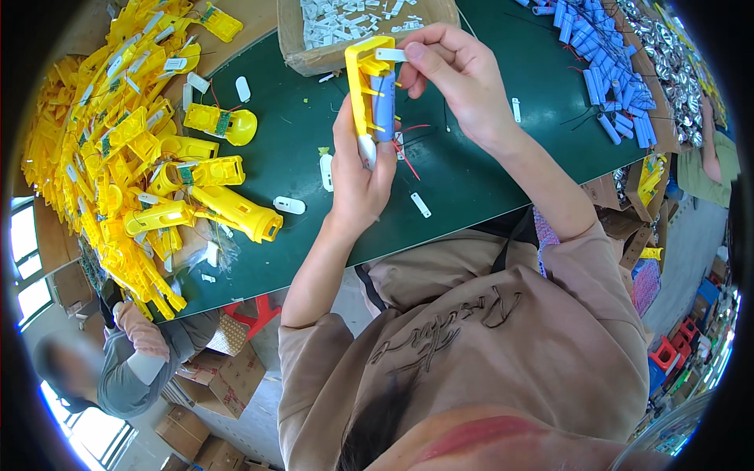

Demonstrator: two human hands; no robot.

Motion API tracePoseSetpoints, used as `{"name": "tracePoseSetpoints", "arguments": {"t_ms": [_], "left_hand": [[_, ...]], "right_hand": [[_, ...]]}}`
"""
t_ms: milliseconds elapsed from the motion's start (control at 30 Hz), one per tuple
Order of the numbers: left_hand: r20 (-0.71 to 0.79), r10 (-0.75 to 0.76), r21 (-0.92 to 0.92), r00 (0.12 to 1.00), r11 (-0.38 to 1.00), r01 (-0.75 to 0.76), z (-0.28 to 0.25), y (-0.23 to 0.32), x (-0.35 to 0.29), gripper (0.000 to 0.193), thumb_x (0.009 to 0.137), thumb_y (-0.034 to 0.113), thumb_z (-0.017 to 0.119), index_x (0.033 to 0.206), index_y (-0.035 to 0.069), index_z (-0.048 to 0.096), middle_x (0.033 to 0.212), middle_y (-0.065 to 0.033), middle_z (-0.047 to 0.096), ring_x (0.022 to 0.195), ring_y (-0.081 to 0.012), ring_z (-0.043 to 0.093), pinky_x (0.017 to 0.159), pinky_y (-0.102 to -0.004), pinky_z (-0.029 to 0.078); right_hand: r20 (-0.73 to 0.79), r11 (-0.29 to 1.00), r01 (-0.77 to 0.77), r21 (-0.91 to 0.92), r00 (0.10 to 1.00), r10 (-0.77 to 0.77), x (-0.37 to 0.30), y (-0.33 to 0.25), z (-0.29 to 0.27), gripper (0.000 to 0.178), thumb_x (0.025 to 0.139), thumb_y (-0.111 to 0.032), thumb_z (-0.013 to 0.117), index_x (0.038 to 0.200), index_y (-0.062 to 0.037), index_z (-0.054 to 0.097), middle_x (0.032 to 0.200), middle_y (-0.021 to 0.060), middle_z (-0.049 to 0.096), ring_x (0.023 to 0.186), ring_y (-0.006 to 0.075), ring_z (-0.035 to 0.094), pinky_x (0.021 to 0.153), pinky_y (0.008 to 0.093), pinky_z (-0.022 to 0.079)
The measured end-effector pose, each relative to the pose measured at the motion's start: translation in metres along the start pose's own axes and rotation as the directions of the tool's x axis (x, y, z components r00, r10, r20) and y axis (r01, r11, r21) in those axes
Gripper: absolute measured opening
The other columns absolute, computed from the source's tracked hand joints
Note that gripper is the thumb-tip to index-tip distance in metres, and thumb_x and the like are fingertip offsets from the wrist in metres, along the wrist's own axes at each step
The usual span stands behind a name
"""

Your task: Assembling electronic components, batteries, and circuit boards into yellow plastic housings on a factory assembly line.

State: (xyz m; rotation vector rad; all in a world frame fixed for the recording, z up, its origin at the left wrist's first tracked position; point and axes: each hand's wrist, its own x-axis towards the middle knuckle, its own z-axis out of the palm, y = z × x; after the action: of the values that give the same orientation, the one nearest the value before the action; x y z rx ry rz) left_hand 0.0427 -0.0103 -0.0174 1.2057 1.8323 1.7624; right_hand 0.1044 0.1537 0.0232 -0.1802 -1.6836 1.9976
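Note:
My left hand (357, 177) is wrapped round the lower part of a yellow plastic housing (357, 94), held upright above the green table. A blue cylindrical battery (383, 108) lies along the housing's inside, and red wires (410, 163) stick out near its lower end. A white oval piece (367, 149) shows by my left fingers. My right hand (467, 82) pinches a small white plastic strip (389, 55) between thumb and fingers. The strip's far end is at the housing's upper opening; whether it touches I cannot tell.
Yellow housings (118, 157) are heaped at the left. A cardboard box (314, 59) of small white parts stands at the far side. Blue batteries (589, 47) and shiny metal cups (667, 59) lie at the right. White pieces (289, 205) dot the green table (306, 243). Another person (129, 369) sits lower left.

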Motion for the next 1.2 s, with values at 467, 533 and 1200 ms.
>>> {"name": "tracePoseSetpoints", "arguments": {"t_ms": [467,533,1200], "left_hand": [[0.130,-0.201,-0.192,0.971,0.956,0.223,-0.003,-0.002,0.000,0.054,0.090,0.002,0.039,0.140,0.004,0.020,0.106,-0.0132,0.053,0.087,-0.0160,0.056,0.073,-0.0290,0.050],[0.167,-0.221,-0.258,0.961,0.931,0.259,-0.005,-0.003,0.001,0.055,0.091,0.002,0.040,0.142,0.004,0.019,0.110,-0.0127,0.051,0.093,-0.0169,0.056,0.074,-0.0294,0.050],[0.194,-0.291,-0.547,0.937,0.760,0.350,-0.007,0.000,0.007,0.053,0.092,0.005,0.035,0.141,0.007,0.016,0.105,-0.0171,0.053,0.082,-0.0188,0.057,0.074,-0.0337,0.052]], "right_hand": [[0.107,0.547,0.382,-0.745,0.877,-0.468,0.016,0.019,0.001,0.011,0.087,-0.012,0.062,0.092,-0.0063,0.055,0.073,0.0070,0.062,0.063,0.0200,0.061,0.055,0.0288,0.047],[0.120,0.529,0.370,-0.764,0.887,-0.447,0.019,0.017,-0.003,0.011,0.088,-0.015,0.061,0.092,-0.0069,0.055,0.074,0.0070,0.063,0.065,0.0211,0.062,0.056,0.0306,0.048],[0.130,0.770,0.029,-0.637,0.989,0.070,0.010,-0.025,-0.016,0.043,0.090,-0.030,0.056,0.124,-0.0058,0.047,0.070,0.0040,0.058,0.057,0.0122,0.053,0.053,0.0270,0.042]]}}
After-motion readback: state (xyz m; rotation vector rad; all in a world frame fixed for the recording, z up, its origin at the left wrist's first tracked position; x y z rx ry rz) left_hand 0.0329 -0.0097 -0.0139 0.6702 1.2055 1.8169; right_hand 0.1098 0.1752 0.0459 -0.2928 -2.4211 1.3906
